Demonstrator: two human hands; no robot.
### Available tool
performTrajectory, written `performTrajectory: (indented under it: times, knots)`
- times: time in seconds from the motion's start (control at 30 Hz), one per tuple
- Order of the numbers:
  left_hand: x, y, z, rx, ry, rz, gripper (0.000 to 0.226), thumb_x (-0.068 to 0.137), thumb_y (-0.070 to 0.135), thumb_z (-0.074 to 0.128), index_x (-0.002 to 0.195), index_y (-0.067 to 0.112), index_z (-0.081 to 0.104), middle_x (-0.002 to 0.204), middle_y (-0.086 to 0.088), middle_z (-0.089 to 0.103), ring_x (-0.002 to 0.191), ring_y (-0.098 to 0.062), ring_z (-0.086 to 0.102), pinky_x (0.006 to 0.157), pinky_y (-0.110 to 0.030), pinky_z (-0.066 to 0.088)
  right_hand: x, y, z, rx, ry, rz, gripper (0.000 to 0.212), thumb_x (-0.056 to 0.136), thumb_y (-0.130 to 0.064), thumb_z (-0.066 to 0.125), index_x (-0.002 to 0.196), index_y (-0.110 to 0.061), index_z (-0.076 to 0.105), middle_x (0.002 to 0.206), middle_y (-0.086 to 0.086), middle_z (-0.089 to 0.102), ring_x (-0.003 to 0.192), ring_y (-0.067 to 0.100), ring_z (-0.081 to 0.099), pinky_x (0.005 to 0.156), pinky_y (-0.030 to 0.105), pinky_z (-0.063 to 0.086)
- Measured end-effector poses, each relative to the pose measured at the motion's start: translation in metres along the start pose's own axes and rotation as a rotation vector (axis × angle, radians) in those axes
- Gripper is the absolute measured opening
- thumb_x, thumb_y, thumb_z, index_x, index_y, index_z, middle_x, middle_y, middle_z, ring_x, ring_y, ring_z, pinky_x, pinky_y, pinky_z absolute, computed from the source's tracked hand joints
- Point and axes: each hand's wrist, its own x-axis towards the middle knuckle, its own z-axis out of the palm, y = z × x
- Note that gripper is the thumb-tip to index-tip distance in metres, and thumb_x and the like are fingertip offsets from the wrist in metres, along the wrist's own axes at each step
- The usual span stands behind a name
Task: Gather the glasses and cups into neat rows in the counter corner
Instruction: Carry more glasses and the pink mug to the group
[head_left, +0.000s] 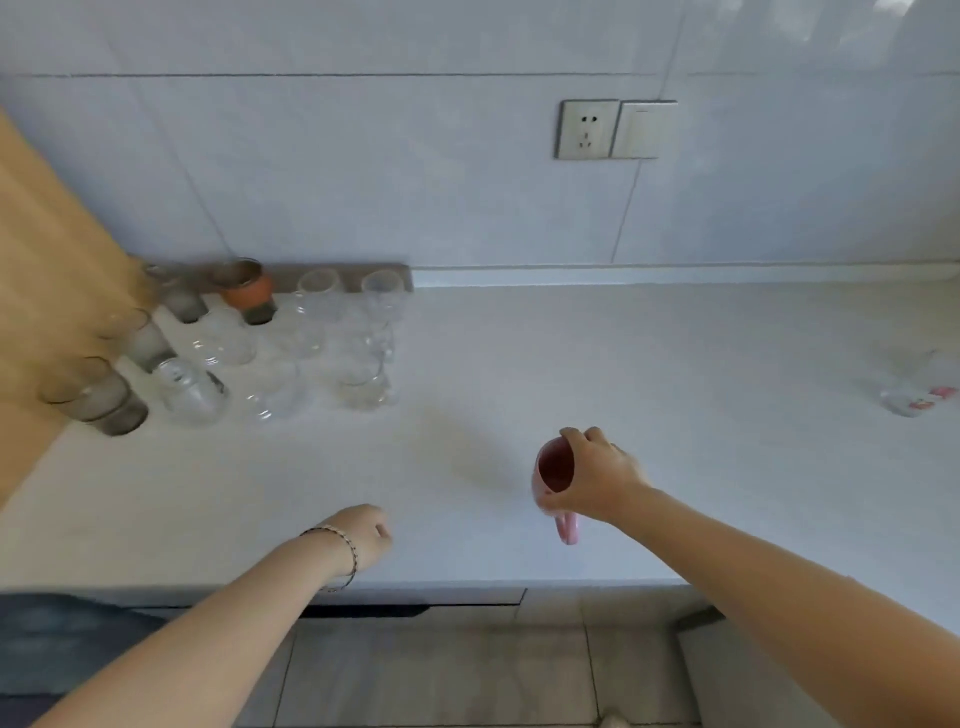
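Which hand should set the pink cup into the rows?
Right. The right hand already grips the pink cup by its rim. The left hand is curled and empty, though nearer the glasses in the corner.

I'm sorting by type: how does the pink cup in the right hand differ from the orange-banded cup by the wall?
The pink handled cup is solid pink; the orange-banded grey cup is grey with an orange sleeve. The pink one is gripped by the right hand, apart from the group; the banded one stands in the back row. Only the pink one shows a handle. Both are open-topped.
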Motion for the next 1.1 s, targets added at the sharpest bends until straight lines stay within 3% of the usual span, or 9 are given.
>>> performTrajectory:
  times: [0.13,0.3,0.5,0.63,0.73,0.8,1.0,1.1]
  knots:
    - [-0.037,-0.1,-0.021,-0.043,0.038,-0.068,0.011,0.093,0.021,0.04,0.092,0.021,0.051,0.107,-0.001,0.056,0.093,-0.015,0.048,0.084,-0.023,0.039,0.001,-0.105,0.02,-0.032,-0.033,-0.093,0.084,0.068,-0.052,0.069,0.138,-0.023,0.034,0.126,0.001,0.047,0.111,0.024,0.056,0.089,0.033,0.051]
    - [-0.067,-0.199,-0.038,-0.129,0.065,-0.171,0.012,0.094,0.019,0.038,0.089,0.019,0.049,0.092,0.002,0.051,0.087,-0.016,0.048,0.079,-0.023,0.039,0.01,-0.212,0.039,-0.087,-0.059,-0.201,0.083,0.066,-0.051,0.07,0.136,-0.023,0.036,0.125,0.001,0.048,0.109,0.023,0.057,0.088,0.032,0.051]
    - [-0.078,-0.282,-0.048,-0.218,0.104,-0.302,0.029,0.095,0.02,0.036,0.066,0.023,0.038,0.07,0.006,0.04,0.066,-0.01,0.042,0.063,-0.021,0.034,0.035,-0.312,0.068,-0.123,-0.104,-0.285,0.08,0.064,-0.049,0.071,0.133,-0.021,0.039,0.123,0.002,0.048,0.109,0.024,0.057,0.086,0.031,0.05]
    - [-0.074,-0.33,-0.063,-0.284,0.116,-0.378,0.022,0.095,0.021,0.037,0.074,0.021,0.046,0.084,0.003,0.052,0.089,-0.017,0.052,0.077,-0.023,0.041,0.059,-0.376,0.096,-0.136,-0.141,-0.348,0.079,0.064,-0.05,0.07,0.13,-0.02,0.04,0.122,0.003,0.047,0.108,0.025,0.056,0.085,0.031,0.048]
    - [-0.068,-0.36,-0.08,-0.317,0.129,-0.411,0.015,0.095,0.02,0.038,0.093,0.017,0.053,0.115,-0.005,0.06,0.109,-0.019,0.056,0.09,-0.025,0.044,0.078,-0.428,0.116,-0.121,-0.153,-0.409,0.078,0.065,-0.052,0.071,0.128,-0.019,0.04,0.122,0.004,0.047,0.109,0.026,0.055,0.082,0.032,0.047]
    - [-0.065,-0.377,-0.091,-0.334,0.135,-0.434,0.016,0.096,0.019,0.039,0.099,0.017,0.055,0.123,-0.006,0.059,0.114,-0.019,0.055,0.094,-0.024,0.043,0.088,-0.463,0.128,-0.086,-0.169,-0.426,0.076,0.066,-0.052,0.073,0.127,-0.019,0.041,0.121,0.005,0.047,0.108,0.026,0.054,0.08,0.031,0.046]
    - [-0.052,-0.429,-0.111,-0.4,0.182,-0.447,0.012,0.094,0.022,0.041,0.091,0.024,0.052,0.113,-0.001,0.056,0.096,-0.014,0.052,0.085,-0.022,0.044,0.104,-0.559,0.163,-0.013,-0.199,-0.415,0.075,0.069,-0.048,0.073,0.126,-0.013,0.04,0.123,0.008,0.044,0.112,0.027,0.049,0.075,0.03,0.038]
    - [-0.044,-0.446,-0.113,-0.38,0.167,-0.419,0.012,0.093,0.024,0.043,0.086,0.026,0.052,0.105,0.0,0.053,0.093,-0.012,0.049,0.091,-0.024,0.046,0.105,-0.589,0.18,-0.002,-0.216,-0.376,0.076,0.072,-0.047,0.072,0.129,-0.011,0.036,0.129,0.011,0.04,0.116,0.029,0.046,0.082,0.032,0.043]
